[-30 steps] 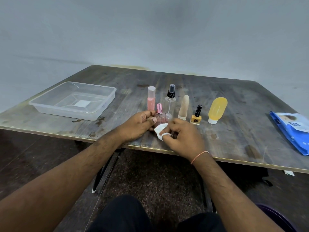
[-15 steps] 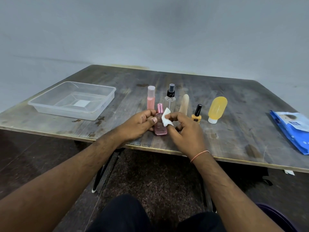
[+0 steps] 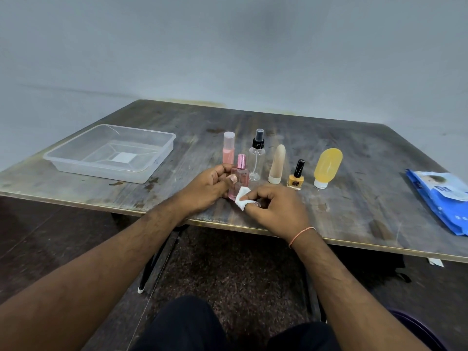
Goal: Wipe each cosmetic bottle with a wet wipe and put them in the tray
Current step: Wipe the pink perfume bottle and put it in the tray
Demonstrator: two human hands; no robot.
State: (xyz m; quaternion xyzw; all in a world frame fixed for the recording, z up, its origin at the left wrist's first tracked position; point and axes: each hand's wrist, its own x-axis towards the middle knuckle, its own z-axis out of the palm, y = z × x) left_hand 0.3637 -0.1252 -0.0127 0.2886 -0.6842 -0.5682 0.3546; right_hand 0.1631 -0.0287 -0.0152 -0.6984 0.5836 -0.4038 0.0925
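We observe the left hand (image 3: 211,187) clamped on the pink perfume bottle (image 3: 240,179), which stands upright near the front edge of the table (image 3: 354,158). The thumb lies across the bottle's front face and the fingers curl round its left side and back; the metallic pink cap rises clear above them. The right hand (image 3: 277,211) pinches a folded white wet wipe (image 3: 242,201) between thumb and forefinger, the remaining fingers curled in. The wipe touches the bottle's lower right corner, close to the table surface.

Behind the held bottle we note a row, each item upright and ungripped: a tall pink tube (image 3: 228,151), a clear spray bottle (image 3: 256,158), a beige tube (image 3: 277,164), a yellow nail polish (image 3: 295,177) and a yellow squeeze bottle (image 3: 326,168). The clear tray (image 3: 157,160) sits well to the left, holding no bottle. A blue wipes pack (image 3: 442,198) lies at the far right.
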